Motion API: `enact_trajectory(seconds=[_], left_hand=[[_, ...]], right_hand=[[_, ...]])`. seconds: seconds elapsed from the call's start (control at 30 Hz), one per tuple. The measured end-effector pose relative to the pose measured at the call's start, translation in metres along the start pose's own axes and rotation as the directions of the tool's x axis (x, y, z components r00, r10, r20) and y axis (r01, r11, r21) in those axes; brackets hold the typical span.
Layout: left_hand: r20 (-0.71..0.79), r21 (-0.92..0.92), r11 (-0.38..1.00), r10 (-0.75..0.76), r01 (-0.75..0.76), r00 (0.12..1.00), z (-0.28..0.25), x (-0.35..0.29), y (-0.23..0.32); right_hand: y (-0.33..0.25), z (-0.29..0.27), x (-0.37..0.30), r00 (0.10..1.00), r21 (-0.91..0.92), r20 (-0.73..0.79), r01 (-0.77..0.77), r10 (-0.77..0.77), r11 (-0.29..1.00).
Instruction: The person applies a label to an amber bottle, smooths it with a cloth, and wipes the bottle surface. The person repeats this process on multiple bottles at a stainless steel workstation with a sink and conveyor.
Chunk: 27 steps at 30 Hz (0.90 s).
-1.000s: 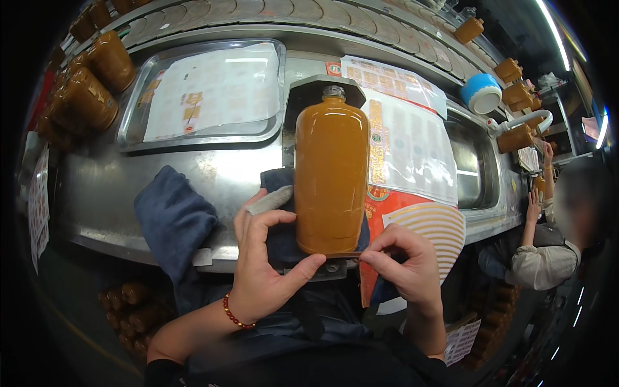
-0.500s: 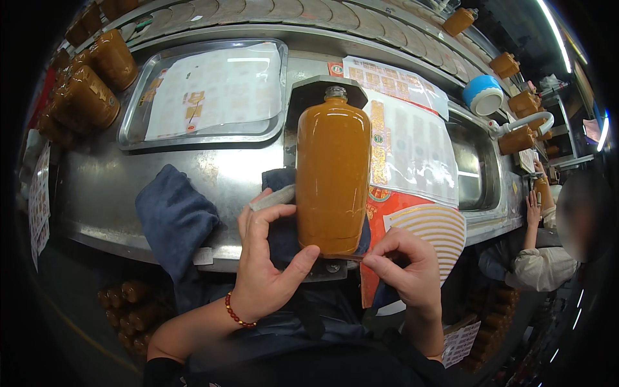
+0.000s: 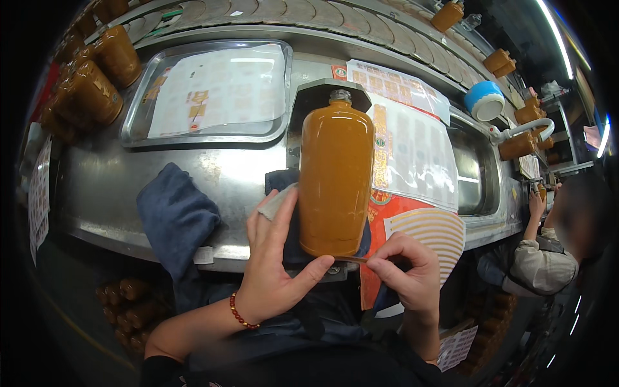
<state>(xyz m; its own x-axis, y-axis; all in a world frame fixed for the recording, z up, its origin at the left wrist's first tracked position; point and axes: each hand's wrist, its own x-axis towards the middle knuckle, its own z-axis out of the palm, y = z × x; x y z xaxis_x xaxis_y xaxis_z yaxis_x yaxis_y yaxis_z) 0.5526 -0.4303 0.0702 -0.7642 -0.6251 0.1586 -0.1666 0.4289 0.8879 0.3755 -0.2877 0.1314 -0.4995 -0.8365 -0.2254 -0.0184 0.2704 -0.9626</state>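
Note:
A caramel-brown glossy bottle [image 3: 336,180] with a bare threaded neck lies in front of me, its neck pointing away over a dark angular plate [image 3: 309,106]. Folded dark blue cloth [image 3: 277,182] shows beneath it. My left hand [image 3: 274,271] rests along the bottle's left side, a small grey cloth [image 3: 278,201] tucked between its fingers. Its thumb stretches to the bottle's base edge. At the lower right, my right hand [image 3: 409,267] pinches the end of a thin brownish strip [image 3: 350,259] that runs along the base to the left thumb.
A metal tray [image 3: 213,140] with label sheets sits at the back left. Another blue cloth [image 3: 177,209] lies left. Label sheets [image 3: 416,151], a sheet with curved gold strips [image 3: 429,238] and a sink [image 3: 474,169] are right. Brown bottles [image 3: 93,97] crowd the far left. Another person works at far right.
My left fingers have straightened upward along the bottle, and the left thumb has moved right along its base. The right hand stays nearly in place. The strip is more visible.

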Motion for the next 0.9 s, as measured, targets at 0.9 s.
enact_trajectory(seconds=[0.9], left_hand=[[0.148, -0.008, 0.961, 0.275, -0.277, 0.95, -0.022, 0.013, 0.02]], right_hand=[[-0.027, 0.005, -0.006, 0.961, -0.285, 0.166, 0.26, -0.22, 0.923]])
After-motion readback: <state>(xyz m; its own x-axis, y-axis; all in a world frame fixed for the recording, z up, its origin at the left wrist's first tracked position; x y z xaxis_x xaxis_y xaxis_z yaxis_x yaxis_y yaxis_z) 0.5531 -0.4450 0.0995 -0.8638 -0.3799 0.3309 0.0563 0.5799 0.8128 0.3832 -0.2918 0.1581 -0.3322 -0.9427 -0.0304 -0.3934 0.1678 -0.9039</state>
